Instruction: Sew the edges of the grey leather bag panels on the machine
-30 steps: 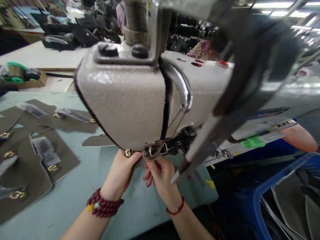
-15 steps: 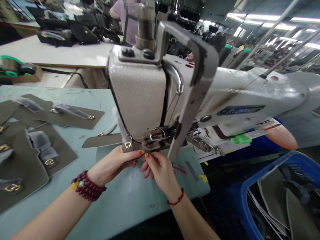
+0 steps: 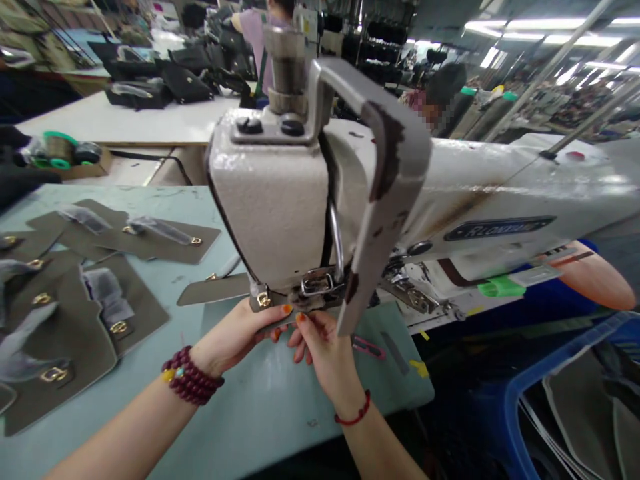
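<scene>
Under the head of a white sewing machine (image 3: 270, 220), both hands are at a grey-brown leather-like panel (image 3: 274, 321) with a gold buckle (image 3: 263, 300) at its left end. My left hand (image 3: 243, 335) grips the panel's near edge, thumb on top and fingers beneath. My right hand (image 3: 324, 347) pinches the same edge with thumb and forefinger, just right of the left thumb. Its other fingers are curled below. The presser foot area (image 3: 313, 290) is close beyond my fingertips; the machine head and my hands hide the needle and part of the panel.
Similar panels with gold buckles and clear wrapping (image 3: 145, 300) lie on the pale green table (image 3: 240, 413) at left. A pink-handled tool (image 3: 369, 347) rests right of my hand. A blue basket (image 3: 510, 400) of cut pieces stands lower right. A person (image 3: 255, 40) is beyond.
The machine's shiny thread take-up lever has dropped from its raised position. My hands keep their grip on the panel near the presser foot. The camera view has shifted slightly.
</scene>
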Demonstrator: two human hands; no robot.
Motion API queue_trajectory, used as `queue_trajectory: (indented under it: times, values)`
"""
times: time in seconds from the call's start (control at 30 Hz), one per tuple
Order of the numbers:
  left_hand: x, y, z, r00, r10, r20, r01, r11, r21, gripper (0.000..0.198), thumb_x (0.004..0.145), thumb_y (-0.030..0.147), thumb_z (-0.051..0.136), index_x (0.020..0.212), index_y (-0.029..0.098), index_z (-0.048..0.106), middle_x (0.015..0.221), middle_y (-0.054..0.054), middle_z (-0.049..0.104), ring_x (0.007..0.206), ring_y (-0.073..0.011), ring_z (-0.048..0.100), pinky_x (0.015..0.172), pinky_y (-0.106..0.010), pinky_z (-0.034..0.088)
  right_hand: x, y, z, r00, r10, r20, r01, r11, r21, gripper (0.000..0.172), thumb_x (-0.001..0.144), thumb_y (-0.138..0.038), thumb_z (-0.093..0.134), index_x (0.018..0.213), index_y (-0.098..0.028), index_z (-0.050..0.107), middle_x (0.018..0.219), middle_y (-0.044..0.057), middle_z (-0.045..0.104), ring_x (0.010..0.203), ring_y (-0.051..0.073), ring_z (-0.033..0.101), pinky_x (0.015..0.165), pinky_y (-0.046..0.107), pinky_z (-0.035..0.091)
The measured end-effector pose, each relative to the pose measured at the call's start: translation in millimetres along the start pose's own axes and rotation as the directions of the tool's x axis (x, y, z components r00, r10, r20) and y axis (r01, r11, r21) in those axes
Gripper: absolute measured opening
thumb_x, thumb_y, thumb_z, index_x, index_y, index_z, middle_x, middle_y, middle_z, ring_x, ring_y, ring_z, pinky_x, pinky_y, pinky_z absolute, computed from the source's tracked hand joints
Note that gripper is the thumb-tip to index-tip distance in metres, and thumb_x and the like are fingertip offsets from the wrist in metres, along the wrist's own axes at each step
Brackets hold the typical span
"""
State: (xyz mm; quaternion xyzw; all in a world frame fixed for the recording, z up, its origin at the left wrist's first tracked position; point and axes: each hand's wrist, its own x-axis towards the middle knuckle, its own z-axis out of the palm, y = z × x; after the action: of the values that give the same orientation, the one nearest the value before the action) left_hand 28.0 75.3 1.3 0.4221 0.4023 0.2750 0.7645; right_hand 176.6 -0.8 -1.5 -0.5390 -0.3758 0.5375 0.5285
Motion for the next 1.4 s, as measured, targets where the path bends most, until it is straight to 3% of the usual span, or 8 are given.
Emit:
queue_trajectory:
  times: [0.17, 0.33, 0.57, 0.8, 0.97, 1.1, 1.23, 1.4]
  values:
    - [3, 2, -1.4, 0.999, 0.0, 0.032, -0.001, 1.0, 0.004, 0.022, 0.075, 0.034, 0.081, 0.079, 0.014, 0.072, 0.075, -0.002, 0.065, 0.062, -0.0096, 0.053, 0.052, -0.018, 0.044, 2, 2, 3, 1.0, -0.003, -0.015, 0.003, 1.0, 0.008, 0.04, 0.091, -0.047, 0.055, 0.07, -0.014, 0.061, 0.06, 0.002, 0.066, 0.04, 0.006, 0.055, 0.038, 0.015, 0.029]
    - [3, 4, -0.6, 1.0, -0.012, -0.009, 0.011, 1.0, -0.019, 0.021, 0.073, 0.032, 0.082, 0.08, 0.015, 0.072, 0.075, -0.003, 0.065, 0.061, -0.0092, 0.053, 0.05, -0.017, 0.042, 4, 1, 7, 0.999, -0.005, -0.054, 0.004, 1.0, -0.009, 0.045, 0.092, -0.05, 0.053, 0.068, -0.014, 0.062, 0.059, 0.003, 0.068, 0.038, 0.006, 0.055, 0.037, 0.015, 0.029]
    - [1, 21, 10.8, 0.997, 0.011, -0.071, -0.011, 1.0, -0.003, 0.018, 0.058, 0.029, 0.085, 0.062, 0.017, 0.072, 0.058, -0.002, 0.061, 0.051, -0.011, 0.046, 0.043, -0.021, 0.037, 4, -4, 22, 0.979, 0.068, -0.192, -0.085, 0.993, -0.08, 0.04, 0.093, -0.04, 0.053, 0.063, -0.015, 0.062, 0.052, 0.002, 0.066, 0.035, 0.008, 0.056, 0.037, 0.014, 0.034]
    - [2, 20, 10.0, 0.996, 0.027, -0.084, -0.03, 0.999, -0.027, 0.019, 0.06, 0.03, 0.082, 0.057, 0.018, 0.067, 0.05, 0.001, 0.056, 0.046, -0.0099, 0.041, 0.045, -0.022, 0.034, 6, 3, 35, 0.964, 0.005, -0.267, -0.028, 0.996, -0.082, 0.036, 0.091, -0.036, 0.052, 0.061, -0.017, 0.06, 0.049, 0.0, 0.065, 0.035, 0.009, 0.057, 0.037, 0.015, 0.041]
    - [-4, 19, 18.4, 0.985, 0.055, -0.162, -0.065, 0.996, -0.054, 0.022, 0.056, 0.029, 0.082, 0.052, 0.017, 0.064, 0.048, 0.002, 0.055, 0.044, -0.0083, 0.039, 0.043, -0.022, 0.033, 6, 2, 36, 0.964, 0.012, -0.266, -0.027, 0.998, -0.055, 0.031, 0.088, -0.035, 0.054, 0.063, -0.018, 0.061, 0.048, -0.001, 0.064, 0.034, 0.01, 0.055, 0.037, 0.017, 0.043]
    - [-9, 4, 25.8, 0.975, 0.067, -0.212, -0.092, 0.99, -0.111, 0.033, 0.067, 0.034, 0.08, 0.05, 0.017, 0.057, 0.046, 0.003, 0.051, 0.043, -0.0095, 0.043, 0.043, -0.023, 0.037, 6, -2, 34, 0.961, 0.039, -0.273, -0.047, 0.999, -0.024, 0.033, 0.086, -0.035, 0.056, 0.057, -0.018, 0.057, 0.044, -0.002, 0.06, 0.031, 0.009, 0.051, 0.035, 0.016, 0.042]
    - [-12, -13, 35.4, 0.98, 0.095, -0.177, -0.132, 0.969, -0.209, 0.039, 0.084, 0.041, 0.068, 0.056, 0.018, 0.053, 0.048, 0.004, 0.048, 0.042, -0.0108, 0.046, 0.042, -0.024, 0.039, 5, -5, 30, 0.962, 0.039, -0.27, -0.049, 0.998, -0.031, 0.035, 0.084, -0.034, 0.057, 0.052, -0.019, 0.053, 0.042, -0.002, 0.059, 0.029, 0.008, 0.048, 0.033, 0.016, 0.04]
    - [-15, -21, 55.4, 0.938, 0.1, -0.332, -0.196, 0.942, -0.272, 0.035, 0.081, 0.039, 0.071, 0.059, 0.018, 0.054, 0.049, 0.004, 0.049, 0.041, -0.0097, 0.045, 0.039, -0.023, 0.039, 4, -10, 21, 0.97, 0.049, -0.24, -0.074, 0.993, -0.096, 0.037, 0.086, -0.033, 0.056, 0.051, -0.018, 0.054, 0.04, -0.002, 0.056, 0.029, 0.007, 0.044, 0.032, 0.015, 0.036]
